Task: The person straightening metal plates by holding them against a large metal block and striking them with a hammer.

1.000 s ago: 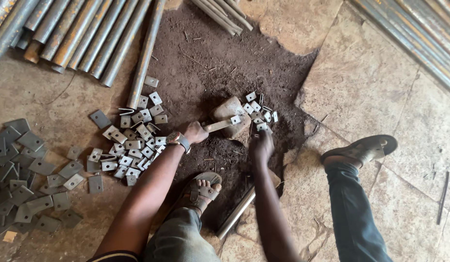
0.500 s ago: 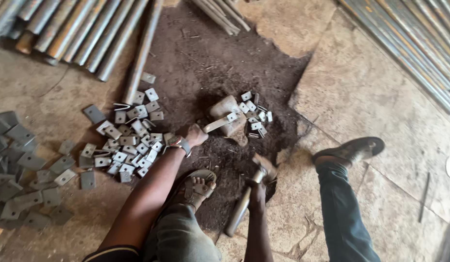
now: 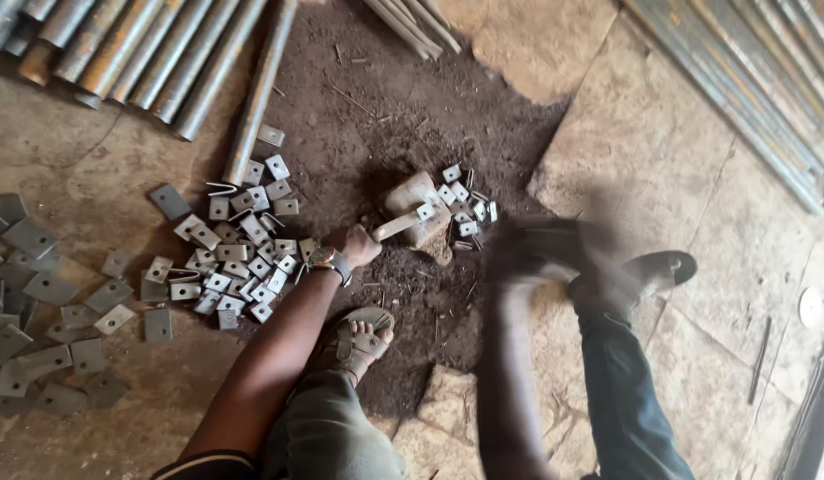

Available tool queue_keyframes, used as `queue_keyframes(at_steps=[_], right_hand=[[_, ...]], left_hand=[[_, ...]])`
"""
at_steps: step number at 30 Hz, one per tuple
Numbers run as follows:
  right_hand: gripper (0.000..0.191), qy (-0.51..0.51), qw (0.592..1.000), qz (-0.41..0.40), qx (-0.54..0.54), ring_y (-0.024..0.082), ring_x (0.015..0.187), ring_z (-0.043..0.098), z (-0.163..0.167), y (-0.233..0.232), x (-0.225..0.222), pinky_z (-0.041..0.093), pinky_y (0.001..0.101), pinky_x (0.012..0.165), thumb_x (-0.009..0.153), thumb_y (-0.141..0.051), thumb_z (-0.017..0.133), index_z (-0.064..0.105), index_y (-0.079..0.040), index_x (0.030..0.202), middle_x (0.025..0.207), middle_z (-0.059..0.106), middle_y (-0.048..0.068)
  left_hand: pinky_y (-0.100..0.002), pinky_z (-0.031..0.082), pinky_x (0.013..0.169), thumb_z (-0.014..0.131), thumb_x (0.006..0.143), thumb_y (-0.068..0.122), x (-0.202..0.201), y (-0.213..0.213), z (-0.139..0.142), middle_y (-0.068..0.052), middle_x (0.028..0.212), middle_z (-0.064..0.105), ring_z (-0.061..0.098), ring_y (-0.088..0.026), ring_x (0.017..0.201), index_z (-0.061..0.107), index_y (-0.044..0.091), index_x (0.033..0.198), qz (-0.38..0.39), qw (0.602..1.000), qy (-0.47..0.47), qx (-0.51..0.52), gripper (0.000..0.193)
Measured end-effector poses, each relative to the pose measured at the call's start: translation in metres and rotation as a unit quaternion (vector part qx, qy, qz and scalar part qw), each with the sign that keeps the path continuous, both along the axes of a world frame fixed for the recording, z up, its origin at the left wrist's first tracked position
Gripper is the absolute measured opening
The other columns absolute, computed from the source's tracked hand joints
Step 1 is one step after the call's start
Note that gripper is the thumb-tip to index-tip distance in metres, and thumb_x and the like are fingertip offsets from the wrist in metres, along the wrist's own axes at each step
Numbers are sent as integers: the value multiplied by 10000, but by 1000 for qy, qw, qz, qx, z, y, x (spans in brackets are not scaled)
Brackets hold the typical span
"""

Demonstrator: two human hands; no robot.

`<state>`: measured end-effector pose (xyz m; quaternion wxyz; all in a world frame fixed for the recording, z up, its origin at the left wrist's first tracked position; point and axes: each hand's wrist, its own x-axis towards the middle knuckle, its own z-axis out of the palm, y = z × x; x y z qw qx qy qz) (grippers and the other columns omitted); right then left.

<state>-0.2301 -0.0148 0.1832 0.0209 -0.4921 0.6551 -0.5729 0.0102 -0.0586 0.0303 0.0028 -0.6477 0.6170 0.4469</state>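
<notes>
Left leg: bent knee in grey-green trousers at the bottom edge, nearest the camera; its foot in a brown strapped sandal point(image 3: 357, 336) rests on dark soil just below the left hand.
Right leg: blue trouser leg point(image 3: 623, 391) stretched out to the right, ending in a dark sandal on the stone slab.
Left hand point(image 3: 358, 246): closed around the near end of a flat bent grey metal strip point(image 3: 401, 224); a wristwatch with a red-rimmed face point(image 3: 325, 259) sits on the wrist just behind the grip.
Strip: runs up and right from the left hand's grip, its far end lying on a rounded pale stone block point(image 3: 418, 206).
Right hand point(image 3: 541, 253): motion-blurred, right of the block and apart from it; its fingers look curled, but whether they grip anything cannot be told through the blur.
Beside the grip, left: a heap of small square grey metal plates with holes point(image 3: 238, 253), just left of the left wrist.
Farther left: larger flat dark grey metal plates point(image 3: 47, 302) scattered on the concrete.
Beyond the grip: more small holed plates point(image 3: 465, 200) lie against the block's right side.
Far: long rusty round steel pipes point(image 3: 145, 53) lie side by side at the top left; one pipe reaches down toward the plate heap. Thin steel rods point(image 3: 741, 98) lie along the top right.
</notes>
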Motion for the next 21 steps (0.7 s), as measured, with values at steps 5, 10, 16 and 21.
queue_keyframes(at_steps=[5,10,16,21], right_hand=[[433,-8,893,104,438,183,548,652,-57,35,49,558,340,412,829,-152,704,519,64,1154,796,671,141],[397,381,915,43,122,200,626,660,30,28,2,513,588,956,862,-144,859,546,-62,1092,828,663,118],[448,-175,979,55,-86,127,602,654,19,12,36,595,273,527,926,-15,702,455,-105,1289,829,654,66],[489,75,890,100,438,158,547,674,-40,37,60,591,288,486,881,-37,703,440,-28,1293,801,675,112]], left_hand=[[-444,534,557,613,922,282,9,4,12,-174,780,693,640,-247,658,726,16,840,-50,998,16,26,300],[-411,462,459,665,866,259,9,8,11,-96,622,603,565,-223,531,690,23,817,-145,945,-103,-274,243],[-409,444,459,591,927,314,9,10,10,-92,636,599,538,-213,524,685,31,821,-58,998,-35,11,317],[-408,429,460,530,977,361,10,12,18,-88,647,596,516,-206,517,681,38,825,-45,997,-43,36,387]])
